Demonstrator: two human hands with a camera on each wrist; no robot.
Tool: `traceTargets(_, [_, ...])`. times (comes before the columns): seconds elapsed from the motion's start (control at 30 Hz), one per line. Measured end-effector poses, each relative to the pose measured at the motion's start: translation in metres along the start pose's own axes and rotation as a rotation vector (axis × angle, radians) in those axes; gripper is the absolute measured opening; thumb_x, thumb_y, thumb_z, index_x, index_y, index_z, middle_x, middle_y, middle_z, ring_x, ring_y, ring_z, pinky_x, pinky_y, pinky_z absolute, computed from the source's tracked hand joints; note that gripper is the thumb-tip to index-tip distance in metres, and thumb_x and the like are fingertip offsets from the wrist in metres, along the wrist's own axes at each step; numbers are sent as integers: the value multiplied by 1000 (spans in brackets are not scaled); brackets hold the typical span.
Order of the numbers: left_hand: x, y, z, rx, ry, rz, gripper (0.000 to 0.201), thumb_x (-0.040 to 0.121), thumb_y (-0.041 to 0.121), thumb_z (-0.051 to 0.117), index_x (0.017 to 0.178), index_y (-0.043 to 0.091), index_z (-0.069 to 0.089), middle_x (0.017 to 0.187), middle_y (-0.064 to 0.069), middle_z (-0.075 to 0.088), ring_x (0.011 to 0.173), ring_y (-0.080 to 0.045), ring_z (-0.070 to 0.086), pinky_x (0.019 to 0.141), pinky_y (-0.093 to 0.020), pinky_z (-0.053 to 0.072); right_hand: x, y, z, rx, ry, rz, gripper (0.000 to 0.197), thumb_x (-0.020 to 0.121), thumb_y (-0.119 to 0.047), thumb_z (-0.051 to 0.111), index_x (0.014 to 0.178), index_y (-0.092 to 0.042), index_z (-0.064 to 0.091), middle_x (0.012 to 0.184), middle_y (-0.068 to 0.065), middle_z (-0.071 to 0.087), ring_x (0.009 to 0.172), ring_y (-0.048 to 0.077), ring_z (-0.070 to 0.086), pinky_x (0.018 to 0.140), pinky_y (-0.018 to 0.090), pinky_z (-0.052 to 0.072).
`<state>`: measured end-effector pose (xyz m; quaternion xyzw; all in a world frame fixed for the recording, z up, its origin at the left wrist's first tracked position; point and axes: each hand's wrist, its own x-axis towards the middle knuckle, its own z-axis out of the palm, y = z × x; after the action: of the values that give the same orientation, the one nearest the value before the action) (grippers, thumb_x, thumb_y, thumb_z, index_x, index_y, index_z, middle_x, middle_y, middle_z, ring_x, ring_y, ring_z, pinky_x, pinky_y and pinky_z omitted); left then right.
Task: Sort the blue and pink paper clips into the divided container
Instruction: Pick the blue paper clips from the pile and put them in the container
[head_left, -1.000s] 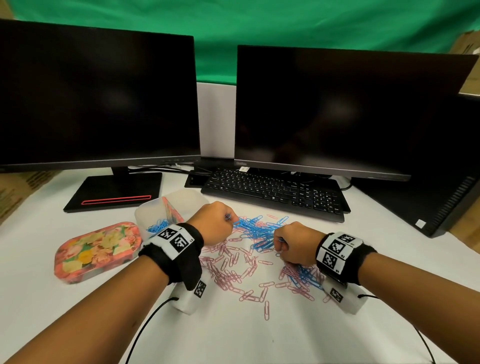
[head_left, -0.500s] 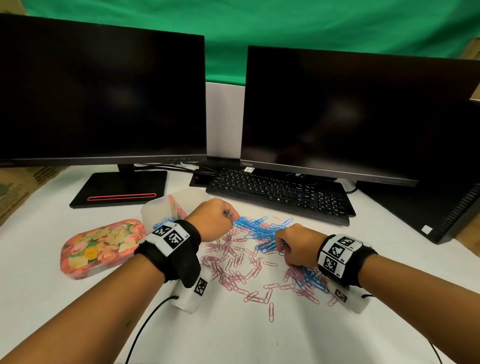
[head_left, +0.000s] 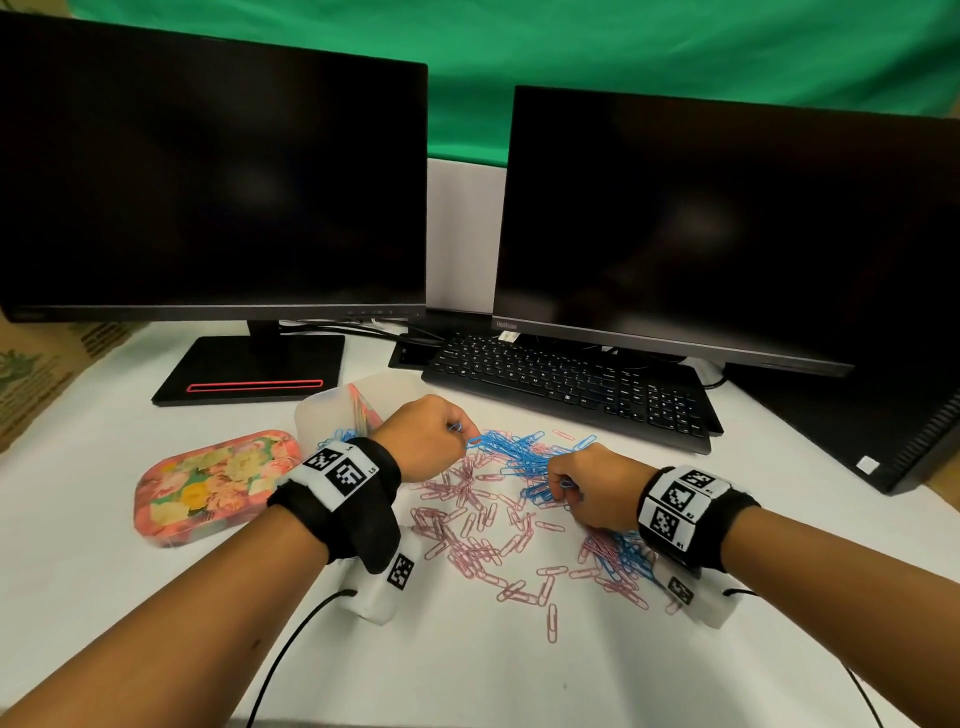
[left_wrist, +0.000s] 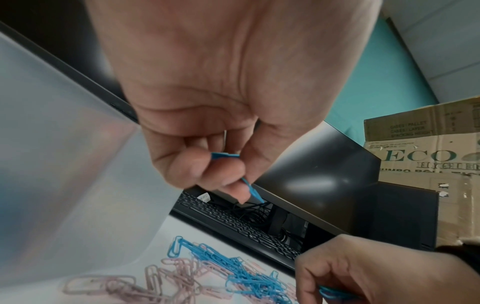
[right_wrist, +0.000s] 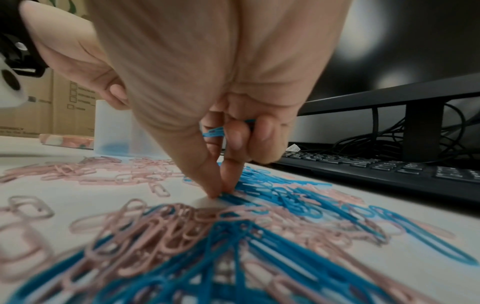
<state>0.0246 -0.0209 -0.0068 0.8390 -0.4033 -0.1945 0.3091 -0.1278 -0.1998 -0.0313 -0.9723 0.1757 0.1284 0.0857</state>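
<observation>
Blue paper clips (head_left: 524, 449) lie mixed with pink paper clips (head_left: 470, 525) on the white table, between and beneath both hands.
Left hand (head_left: 423, 439), fingers curled, pinches blue clips; divided container (head_left: 332, 410) sits just behind its wrist. Right hand (head_left: 592, 491) holds blue clips in curled fingers, thumb and forefinger tips pressed into the pile.

Both forearms reach forward, each wrist wrapped in a black band. The left hand (head_left: 426, 436) is raised, its fingers curled, thumb and forefinger pinching a blue paper clip (left_wrist: 250, 190). The right hand (head_left: 592, 491) is lowered, thumb and forefinger tips pressed together, its other fingers curled round more blue clips (right_wrist: 213, 131).
</observation>
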Motion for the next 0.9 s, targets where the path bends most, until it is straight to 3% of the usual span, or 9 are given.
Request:
traceTargets(0.1, [1,0,1,1,0,-2,28,92,9,50,105,17,74,106,-7,70,99,-23,64,90,-32,52,-2,-2,2,-35,-13,-22,26,80,-6,50,100,-21,59,88,-2,58,77,21,54,67,29,48])
traceTargets(0.27, [0,1,1,-3,-3,-4,27,92,9,51,106,16,73,106,-7,69,99,-23,64,91,-34,52,-2,-4,2,-42,-41,-36,26,82,-8,51,105,-20,56,86,-3,55,78,20,52,66,30,46])
traceTargets(0.4, [-1,1,1,-12,-3,-6,27,92,9,51,105,16,73,104,-8,71,98,-24,65,89,-34,53,1,-2,0,21,-61,-15,30,84,-6,48,106,-23,59,77,-13,49,79,17,52,64,24,42])
traceTargets(0.47, [-2,1,0,-14,-3,-6,27,93,9,51,105,16,74,104,-7,71,98,-23,64,87,-32,52,1,-1,0,24,-74,-15,31,85,-6,46,106,-23,61,80,-11,50,80,17,52,63,23,40])
traceTargets(0.53, [-3,1,-1,-16,2,2,27,93,8,51,106,15,74,101,-6,71,94,-21,63,82,-28,50,0,-2,0,24,-85,-14,31,87,-7,44,107,-23,62,87,-7,52,83,17,52,66,23,40])
traceTargets(0.7, [-5,-2,-24,-62,52,3,24,91,4,52,103,13,72,90,-5,67,64,-6,52,61,-21,42,3,-17,-17,82,-43,-66,27,92,-11,44,107,-22,64,94,-6,55,87,15,52,69,23,40])
traceTargets(0.83, [-7,-19,-58,-66,127,-102,23,91,0,51,94,15,69,80,-4,65,57,-8,60,47,-16,42,19,-53,-46,163,36,-187,21,97,-20,45,104,-24,65,98,-6,57,88,13,54,74,22,41])
traceTargets(0.9, [-10,-31,-74,21,138,-165,24,93,2,50,94,16,70,77,0,62,62,-7,59,50,-17,43,31,-78,-58,261,53,-241,21,99,-19,45,100,-22,65,89,-5,60,76,12,55,68,22,43])
